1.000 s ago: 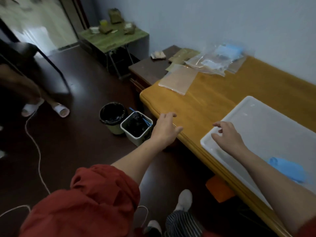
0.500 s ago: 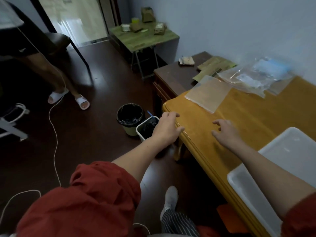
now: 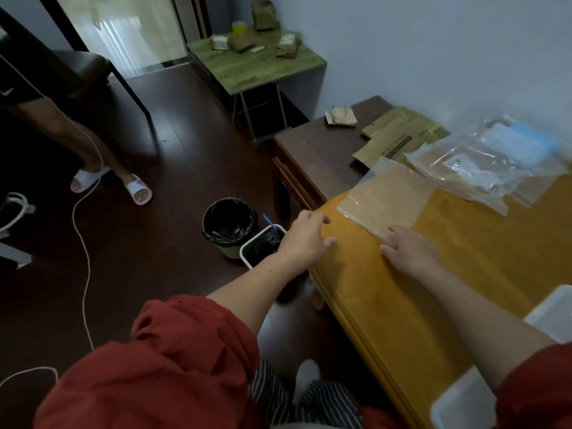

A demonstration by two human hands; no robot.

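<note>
A yellow wooden table (image 3: pixel 464 274) fills the right half of the frame. A flat clear plastic bag (image 3: pixel 387 196) lies at its far corner, centre right. The right hand (image 3: pixel 408 252) is empty, its fingers spread and nearly straight, with the fingertips at the bag's near edge. The left hand (image 3: pixel 305 239), mid-frame, is loosely open and empty over the table's corner, just beside a white bin (image 3: pixel 246 258) on the floor.

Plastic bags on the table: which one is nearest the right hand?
The flat clear bag, at the fingertips of the right hand; the crumpled bags with blue contents lie farther back.
</note>
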